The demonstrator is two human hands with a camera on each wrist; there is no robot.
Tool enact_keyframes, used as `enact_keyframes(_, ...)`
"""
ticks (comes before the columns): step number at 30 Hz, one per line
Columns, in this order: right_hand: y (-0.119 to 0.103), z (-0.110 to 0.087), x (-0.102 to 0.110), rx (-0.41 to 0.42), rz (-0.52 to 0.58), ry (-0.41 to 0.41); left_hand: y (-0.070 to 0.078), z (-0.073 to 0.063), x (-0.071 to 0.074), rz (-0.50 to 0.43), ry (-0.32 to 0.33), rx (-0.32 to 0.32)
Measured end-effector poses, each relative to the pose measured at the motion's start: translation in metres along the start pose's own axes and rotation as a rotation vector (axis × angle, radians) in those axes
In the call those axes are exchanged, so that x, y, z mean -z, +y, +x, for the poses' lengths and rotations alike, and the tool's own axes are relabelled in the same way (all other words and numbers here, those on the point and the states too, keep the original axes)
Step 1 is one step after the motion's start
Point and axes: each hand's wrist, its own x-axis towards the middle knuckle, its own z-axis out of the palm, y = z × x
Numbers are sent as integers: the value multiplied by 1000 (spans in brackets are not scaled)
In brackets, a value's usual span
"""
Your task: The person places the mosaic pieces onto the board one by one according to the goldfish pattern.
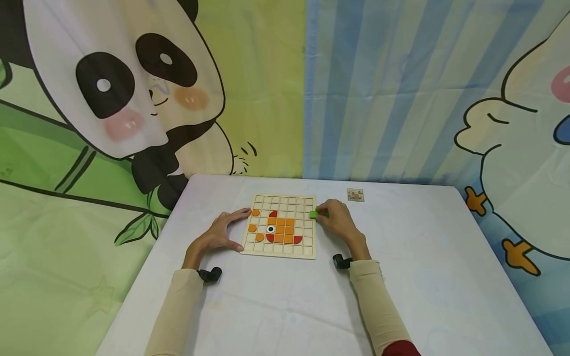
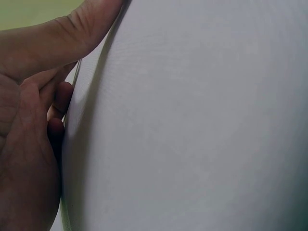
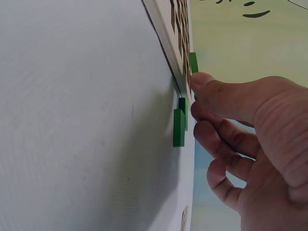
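Note:
A pale wooden grid board (image 1: 278,250) lies on the white table. On its squares sit orange square tiles (image 1: 280,230), red quarter-round tiles (image 1: 298,240), orange discs (image 1: 260,238) and an eye tile (image 1: 270,229). The left hand (image 1: 219,231) rests against the board's left side, fingertips high on the edge and thumb near the lower corner. At the right edge, the right hand (image 1: 336,219) pinches a green square tile (image 1: 313,214) between thumb and forefinger. Below that hand, green tiles (image 3: 179,127) lie on the table beside the board in the right wrist view.
A small patterned card (image 1: 355,195) lies near the table's back edge, right of the board. Behind the table hangs a cloth backdrop (image 1: 262,89) with a panda and stripes. A black wrist camera (image 1: 342,261) sits on the right wrist.

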Motion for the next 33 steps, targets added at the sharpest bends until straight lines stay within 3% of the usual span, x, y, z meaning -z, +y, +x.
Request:
enact_keyframes(16,-10,6,-8,-32,-9,-73,-4,0,-1,-6,-6,-2)
enact_keyframes(33,-16,9,-9,-18,-59,-69,-2,0,-1,-18,-8,25)
